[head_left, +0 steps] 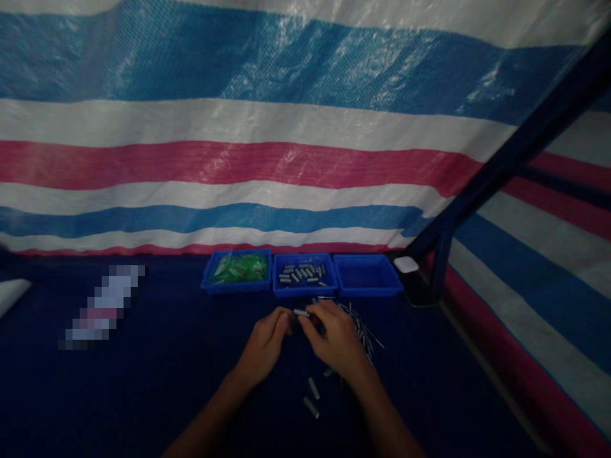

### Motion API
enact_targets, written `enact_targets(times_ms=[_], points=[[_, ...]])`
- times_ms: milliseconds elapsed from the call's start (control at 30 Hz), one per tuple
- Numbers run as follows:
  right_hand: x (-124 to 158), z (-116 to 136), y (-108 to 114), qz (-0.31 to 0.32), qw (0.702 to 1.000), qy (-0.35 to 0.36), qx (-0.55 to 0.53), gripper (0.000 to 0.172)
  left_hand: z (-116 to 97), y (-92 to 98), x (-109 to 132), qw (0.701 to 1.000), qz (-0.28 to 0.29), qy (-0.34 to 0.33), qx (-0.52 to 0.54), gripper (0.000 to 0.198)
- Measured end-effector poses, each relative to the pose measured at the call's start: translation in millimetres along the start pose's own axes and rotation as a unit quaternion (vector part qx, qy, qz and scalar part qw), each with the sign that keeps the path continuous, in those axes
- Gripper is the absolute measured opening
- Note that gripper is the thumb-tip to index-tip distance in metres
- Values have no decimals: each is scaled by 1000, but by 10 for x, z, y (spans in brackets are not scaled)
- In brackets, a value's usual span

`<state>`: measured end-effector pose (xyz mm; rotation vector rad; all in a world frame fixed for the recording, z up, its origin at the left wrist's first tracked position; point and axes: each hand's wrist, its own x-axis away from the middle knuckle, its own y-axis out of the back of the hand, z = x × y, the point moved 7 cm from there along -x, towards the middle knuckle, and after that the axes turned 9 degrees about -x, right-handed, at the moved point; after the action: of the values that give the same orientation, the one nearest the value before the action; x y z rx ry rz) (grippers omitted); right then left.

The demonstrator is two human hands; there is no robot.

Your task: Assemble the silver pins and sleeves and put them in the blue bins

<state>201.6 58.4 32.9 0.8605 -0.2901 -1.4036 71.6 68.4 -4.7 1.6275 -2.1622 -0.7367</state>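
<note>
My right hand pinches a small silver metal cylinder between thumb and fingers, holding it roughly level above the dark blue table. Close beside its free end is my left hand, its fingers curled and pressed together. Whatever the left fingers may hold is too small or hidden to make out. Thin metal rods lie in a loose pile to the right, partly behind my right hand. Nearer to me, two loose metal cylinders rest on the table between my forearms.
Three blue bins stand in a row behind my hands: a left bin with green packets, a middle bin with several metal cylinders, and a right bin. A white object lies by the frame post. Striped sheeting hangs behind.
</note>
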Motion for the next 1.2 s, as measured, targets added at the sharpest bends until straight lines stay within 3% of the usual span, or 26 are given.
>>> enact_targets(times_ms=[133,200,300,367,567,733,933,1200], points=[[-291,-128,325,-80,994,0,69,18,-37,-51,29,998,31,-3,-57,31],[-515,-180,332,-36,992,4,122,19,-63,-77,44,995,45,-12,-85,30],[-780,-220,161,73,981,17,177,21,-96,-87,59,992,55,-24,-109,29],[-862,-226,34,112,973,13,202,23,-106,-81,63,991,60,-28,-112,30],[-844,-143,-136,115,980,21,163,26,-116,-66,70,990,71,-35,-115,31],[-823,-283,119,21,991,-27,131,25,-154,-102,98,985,94,-50,-136,29],[-764,-367,280,5,978,-13,207,21,-145,-129,105,982,99,-62,-151,28],[-915,-308,78,132,950,45,281,17,-106,-143,106,979,105,-64,-163,27]])
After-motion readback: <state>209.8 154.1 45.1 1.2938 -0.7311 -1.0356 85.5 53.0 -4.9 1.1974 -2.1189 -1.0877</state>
